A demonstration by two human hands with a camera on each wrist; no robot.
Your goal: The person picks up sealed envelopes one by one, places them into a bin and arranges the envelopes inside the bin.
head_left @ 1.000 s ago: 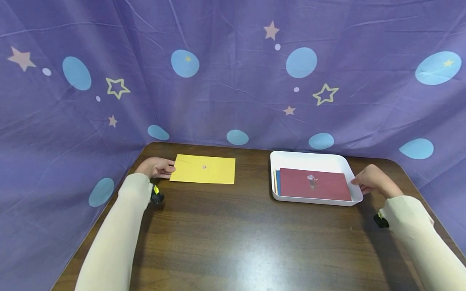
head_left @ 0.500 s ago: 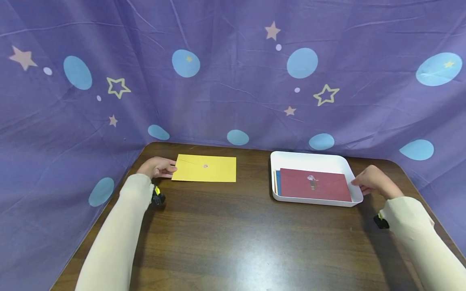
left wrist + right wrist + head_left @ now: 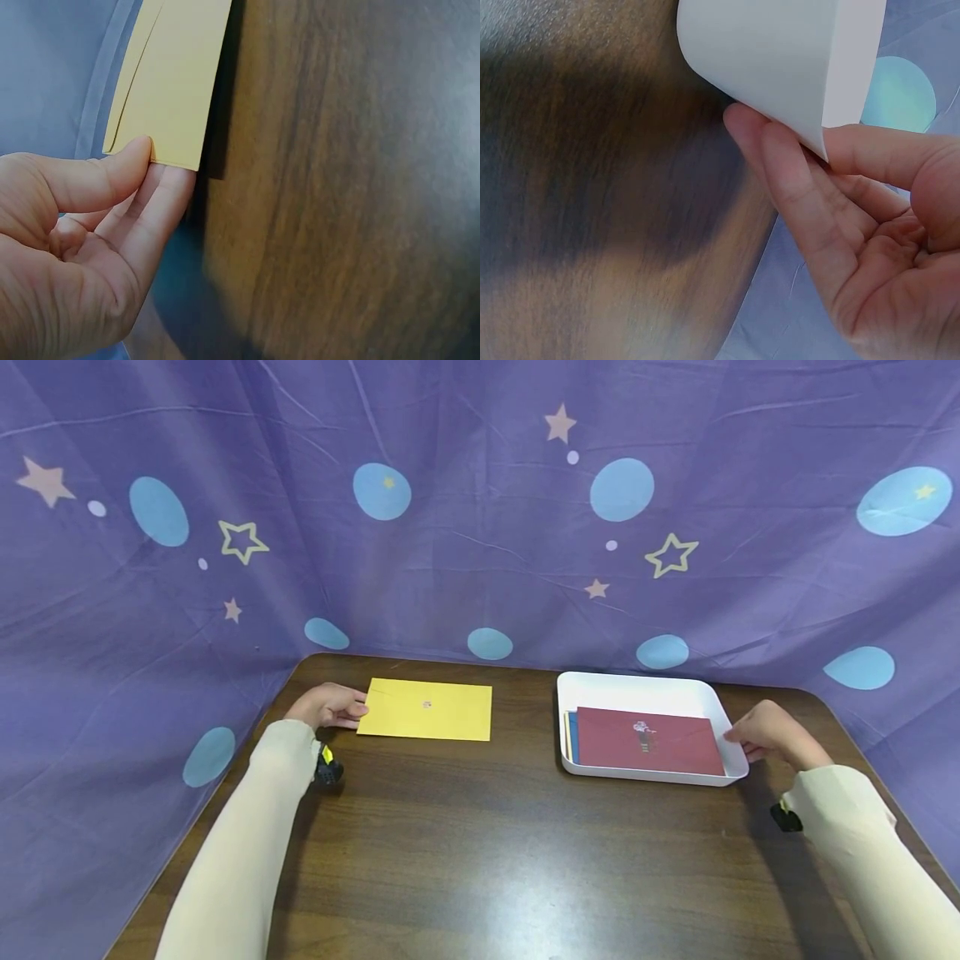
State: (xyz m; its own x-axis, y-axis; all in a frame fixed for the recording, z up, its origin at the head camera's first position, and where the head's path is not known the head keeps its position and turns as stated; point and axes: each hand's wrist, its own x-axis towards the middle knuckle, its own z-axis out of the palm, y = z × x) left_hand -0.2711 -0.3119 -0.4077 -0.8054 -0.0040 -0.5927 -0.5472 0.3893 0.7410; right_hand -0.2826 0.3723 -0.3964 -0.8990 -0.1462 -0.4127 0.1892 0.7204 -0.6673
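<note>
My left hand (image 3: 333,705) pinches the short left edge of a yellow envelope (image 3: 427,710), thumb on top and fingers beneath, as the left wrist view shows. A shadow beside the envelope (image 3: 176,82) there suggests it is held a little above the wood. On the right, my right hand (image 3: 765,731) grips the right rim of a white tray (image 3: 637,687), thumb inside and fingers under the outer wall. Inside the tray lies a dark red envelope (image 3: 648,742) with a silvery print. A blue envelope (image 3: 573,737) and a pale yellow edge peek out at its left.
The brown wooden table (image 3: 480,843) has rounded far corners. A purple curtain (image 3: 480,527) with stars and blue ovals hangs close behind it and along the left side. Bare tabletop lies between the yellow envelope and the tray.
The left hand has moved slightly right with the yellow envelope, whose far end has tipped a little up, then down. The right hand and the tray have stayed in place.
</note>
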